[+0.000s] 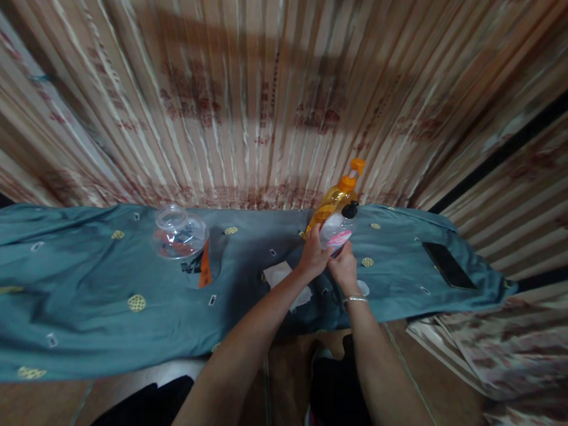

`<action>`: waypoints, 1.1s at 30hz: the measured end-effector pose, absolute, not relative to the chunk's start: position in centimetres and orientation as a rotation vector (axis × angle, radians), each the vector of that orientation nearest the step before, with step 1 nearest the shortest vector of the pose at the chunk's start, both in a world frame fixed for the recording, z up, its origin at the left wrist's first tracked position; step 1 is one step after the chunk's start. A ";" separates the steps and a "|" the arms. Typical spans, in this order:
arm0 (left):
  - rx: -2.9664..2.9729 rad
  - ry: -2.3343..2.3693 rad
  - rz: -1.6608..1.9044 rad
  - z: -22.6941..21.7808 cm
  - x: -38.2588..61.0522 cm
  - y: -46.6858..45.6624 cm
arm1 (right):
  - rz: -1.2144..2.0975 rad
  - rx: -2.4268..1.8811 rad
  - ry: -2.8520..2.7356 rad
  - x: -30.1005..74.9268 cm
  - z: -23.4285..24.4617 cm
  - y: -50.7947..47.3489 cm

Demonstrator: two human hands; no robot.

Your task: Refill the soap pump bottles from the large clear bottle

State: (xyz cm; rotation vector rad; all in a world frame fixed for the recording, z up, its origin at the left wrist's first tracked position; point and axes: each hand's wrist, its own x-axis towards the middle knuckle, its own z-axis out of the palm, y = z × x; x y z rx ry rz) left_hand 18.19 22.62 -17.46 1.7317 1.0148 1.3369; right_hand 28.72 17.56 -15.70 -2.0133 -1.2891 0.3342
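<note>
My left hand is closed around the lower part of an orange pump bottle with an orange pump head. My right hand grips a small clear bottle with a black cap and a pink label, held against the orange one. Both bottles are lifted just above a table covered with a teal patterned cloth. A silver bracelet sits on my right wrist.
A clear glass jar lies on the cloth to the left, next to an orange-and-black item. White paper lies under my arms. A dark phone rests at the cloth's right end. Striped curtains hang behind.
</note>
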 end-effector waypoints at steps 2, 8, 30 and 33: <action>1.745 1.049 1.353 -17.7 17.6 21.8 | 0.346 -2.018 -1.298 28.8 -15.8 17.5; 1.770 1.103 1.366 -18.1 13.7 17.7 | 0.341 -2.028 -1.317 28.8 -16.0 17.3; 1.558 1.269 1.388 -14.7 2.0 4.6 | 0.134 -2.404 -1.893 35.6 -15.7 10.3; 1.548 1.316 1.433 -14.4 -0.4 3.4 | 0.128 -2.417 -1.915 35.3 -15.5 10.1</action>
